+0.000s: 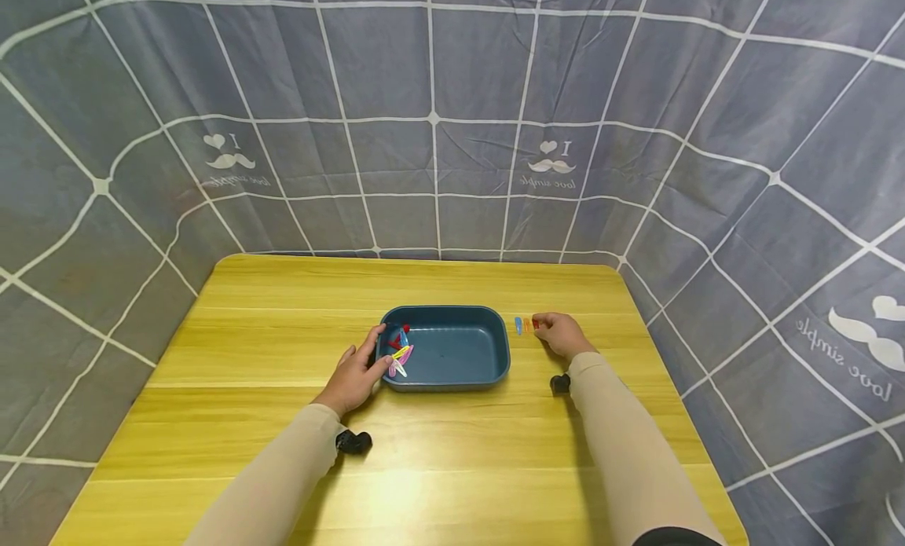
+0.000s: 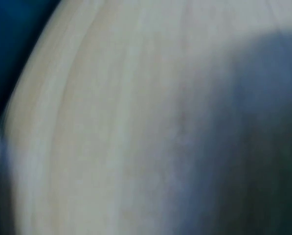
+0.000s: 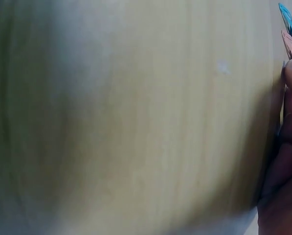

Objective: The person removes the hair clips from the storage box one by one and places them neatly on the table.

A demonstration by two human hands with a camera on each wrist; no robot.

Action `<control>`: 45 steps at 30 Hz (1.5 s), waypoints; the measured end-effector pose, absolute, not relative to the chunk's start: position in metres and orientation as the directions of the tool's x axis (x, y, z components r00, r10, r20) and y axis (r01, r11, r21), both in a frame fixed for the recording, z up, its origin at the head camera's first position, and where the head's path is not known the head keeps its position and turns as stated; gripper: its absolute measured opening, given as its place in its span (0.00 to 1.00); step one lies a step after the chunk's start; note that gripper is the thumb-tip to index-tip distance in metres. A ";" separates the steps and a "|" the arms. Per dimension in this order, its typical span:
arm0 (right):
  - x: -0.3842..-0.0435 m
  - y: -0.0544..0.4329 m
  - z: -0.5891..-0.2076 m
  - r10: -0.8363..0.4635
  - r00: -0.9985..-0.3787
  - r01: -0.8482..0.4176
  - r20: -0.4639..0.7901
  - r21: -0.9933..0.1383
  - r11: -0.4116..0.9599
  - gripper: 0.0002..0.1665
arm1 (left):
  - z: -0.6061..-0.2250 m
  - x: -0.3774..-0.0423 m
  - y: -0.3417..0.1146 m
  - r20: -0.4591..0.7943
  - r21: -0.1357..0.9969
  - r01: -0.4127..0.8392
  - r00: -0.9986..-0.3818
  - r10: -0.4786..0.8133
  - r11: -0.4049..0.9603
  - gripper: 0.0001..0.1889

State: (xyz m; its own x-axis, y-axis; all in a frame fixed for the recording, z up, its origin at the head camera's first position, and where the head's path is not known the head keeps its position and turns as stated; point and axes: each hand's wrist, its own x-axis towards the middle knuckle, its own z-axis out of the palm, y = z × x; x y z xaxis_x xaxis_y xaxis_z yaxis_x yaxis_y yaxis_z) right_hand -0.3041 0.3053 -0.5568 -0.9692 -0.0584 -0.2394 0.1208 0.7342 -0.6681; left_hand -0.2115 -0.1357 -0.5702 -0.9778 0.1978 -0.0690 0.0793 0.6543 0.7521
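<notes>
In the head view a dark blue rectangular tray (image 1: 452,386) sits on the table. My left hand (image 1: 353,379) rests at its left end, thumb over the rim and the other fingers stretched along the outer side. Several colourful hair clips (image 1: 401,353) lie in the tray's left end, in red, blue, yellow, pink and white. Right of the tray, my right hand (image 1: 562,335) pinches a red hair clip (image 1: 535,324) at its fingertips, low over the table. Beside it lie an orange clip (image 3: 288,44) and a blue clip (image 1: 518,326).
The yellow wood-grain table (image 1: 452,467) ends at a grey curtain (image 1: 467,161) with white lines, which hangs behind and at both sides. A small black device (image 1: 353,442) is at my left wrist and another black device (image 1: 560,384) at the right.
</notes>
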 end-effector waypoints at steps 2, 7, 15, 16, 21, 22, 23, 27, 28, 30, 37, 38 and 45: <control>-0.304 0.305 -0.557 -0.054 -0.969 0.126 -0.242 -0.667 0.735 0.26 | -0.570 -0.211 -0.136 -0.062 0.752 0.087 -0.978 0.201 0.653 0.36; -0.303 0.304 -0.557 -0.053 -0.966 0.137 -0.253 -0.673 0.727 0.26 | -0.571 -0.212 -0.136 -0.059 0.755 0.085 -0.979 0.197 0.650 0.35; -0.303 0.304 -0.557 -0.051 -0.966 0.143 -0.255 -0.682 0.717 0.26 | -0.572 -0.212 -0.136 -0.068 0.759 0.077 -0.978 0.197 0.647 0.36; -0.303 0.304 -0.557 -0.050 -0.966 0.143 -0.255 -0.683 0.716 0.27 | -0.572 -0.212 -0.136 -0.071 0.759 0.075 -0.978 0.196 0.647 0.36; -0.304 0.305 -0.558 -0.050 -0.966 0.143 -0.253 -0.686 0.713 0.27 | -0.571 -0.211 -0.136 -0.088 0.758 0.060 -0.977 0.193 0.649 0.36; -0.304 0.305 -0.558 -0.052 -0.967 0.140 -0.251 -0.686 0.714 0.27 | -0.571 -0.211 -0.135 -0.089 0.759 0.059 -0.977 0.193 0.648 0.36; -0.304 0.306 -0.559 -0.054 -0.967 0.136 -0.249 -0.686 0.715 0.27 | -0.571 -0.211 -0.135 -0.090 0.759 0.058 -0.977 0.193 0.649 0.36; -0.305 0.308 -0.560 -0.060 -0.969 0.127 -0.240 -0.692 0.711 0.28 | -0.571 -0.211 -0.135 -0.090 0.755 0.061 -0.977 0.196 0.652 0.36; -0.306 0.309 -0.560 -0.061 -0.969 0.127 -0.239 -0.694 0.708 0.28 | -0.571 -0.211 -0.135 -0.089 0.755 0.063 -0.976 0.198 0.652 0.36; -0.306 0.310 -0.561 -0.064 -0.968 0.128 -0.243 -0.696 0.706 0.29 | -0.570 -0.211 -0.135 -0.091 0.756 0.062 -0.976 0.198 0.652 0.36; -0.308 0.313 -0.561 -0.049 -0.966 0.148 -0.255 -0.695 0.704 0.27 | -0.569 -0.211 -0.136 -0.081 0.760 0.068 -0.977 0.198 0.646 0.36; -0.308 0.314 -0.561 -0.044 -0.967 0.149 -0.252 -0.695 0.704 0.26 | -0.570 -0.212 -0.136 -0.079 0.759 0.070 -0.977 0.199 0.647 0.36; -0.308 0.314 -0.555 0.002 -0.979 0.153 -0.204 -0.727 0.669 0.26 | -0.573 -0.213 -0.136 -0.061 0.760 0.093 -0.975 0.213 0.643 0.36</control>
